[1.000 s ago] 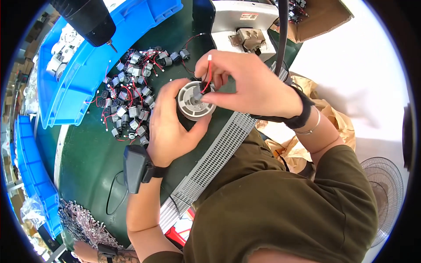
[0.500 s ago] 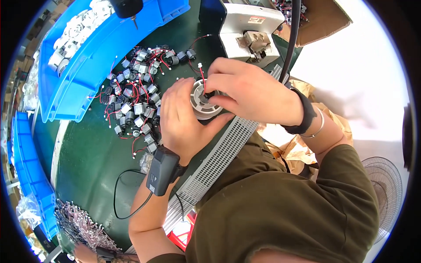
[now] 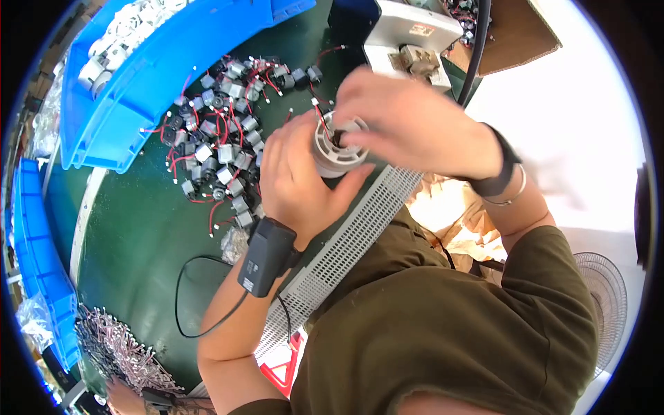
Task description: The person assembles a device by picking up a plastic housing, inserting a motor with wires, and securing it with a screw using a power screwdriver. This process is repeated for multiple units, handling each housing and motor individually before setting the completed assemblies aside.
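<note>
My left hand [image 3: 294,183] wraps round a white, round plastic housing [image 3: 330,164] with a slotted, ring-shaped top, held upright over the green table. In the middle of the housing sits a dark part [image 3: 338,138], with red and black wires [image 3: 319,114] ending in a small white plug above the rim. My right hand [image 3: 418,128] is at the housing's right side, its fingertips over the opening. Motion smears its fingers, so their grip cannot be made out.
Many small silver motors [image 3: 225,153] with red wires lie piled left of my hands. Beyond them stands a blue bin [image 3: 149,79] of white parts. A metal bench device [image 3: 409,31] and a cardboard box [image 3: 526,45] are far right. Another person's hand [image 3: 124,399] is near a cable pile [image 3: 128,349].
The housing and my left hand have shifted slightly right and down in the picture. My right hand has moved right and up, its fingers now blurred; the view has shifted a little too.
</note>
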Tool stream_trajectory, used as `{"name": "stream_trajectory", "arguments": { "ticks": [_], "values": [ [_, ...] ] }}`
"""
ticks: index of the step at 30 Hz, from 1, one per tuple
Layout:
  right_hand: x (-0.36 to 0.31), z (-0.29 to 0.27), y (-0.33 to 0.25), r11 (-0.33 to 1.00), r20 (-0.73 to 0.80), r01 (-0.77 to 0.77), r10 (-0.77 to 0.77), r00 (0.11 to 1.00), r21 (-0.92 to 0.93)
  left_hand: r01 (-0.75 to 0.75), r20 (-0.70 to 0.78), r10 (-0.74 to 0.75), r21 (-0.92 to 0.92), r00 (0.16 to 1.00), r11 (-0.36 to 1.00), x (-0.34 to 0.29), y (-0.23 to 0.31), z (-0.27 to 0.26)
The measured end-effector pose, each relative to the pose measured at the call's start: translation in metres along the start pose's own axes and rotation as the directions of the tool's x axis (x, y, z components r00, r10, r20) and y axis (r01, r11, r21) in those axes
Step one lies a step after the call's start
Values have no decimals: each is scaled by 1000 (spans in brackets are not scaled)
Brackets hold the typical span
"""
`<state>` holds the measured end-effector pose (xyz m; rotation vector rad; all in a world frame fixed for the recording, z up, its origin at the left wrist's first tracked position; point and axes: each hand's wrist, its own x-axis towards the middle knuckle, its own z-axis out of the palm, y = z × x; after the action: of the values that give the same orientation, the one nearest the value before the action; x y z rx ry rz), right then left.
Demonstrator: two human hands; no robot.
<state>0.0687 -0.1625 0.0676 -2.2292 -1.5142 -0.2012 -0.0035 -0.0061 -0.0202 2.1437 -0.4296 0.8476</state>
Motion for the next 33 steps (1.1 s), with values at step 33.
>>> {"name": "stream_trajectory", "arguments": {
  "ticks": [33],
  "values": [
    [-17,-69,58,585,-540,161,562,627,795,-127,190,109,88,976,988,-9,-10,-5]
  ]
}}
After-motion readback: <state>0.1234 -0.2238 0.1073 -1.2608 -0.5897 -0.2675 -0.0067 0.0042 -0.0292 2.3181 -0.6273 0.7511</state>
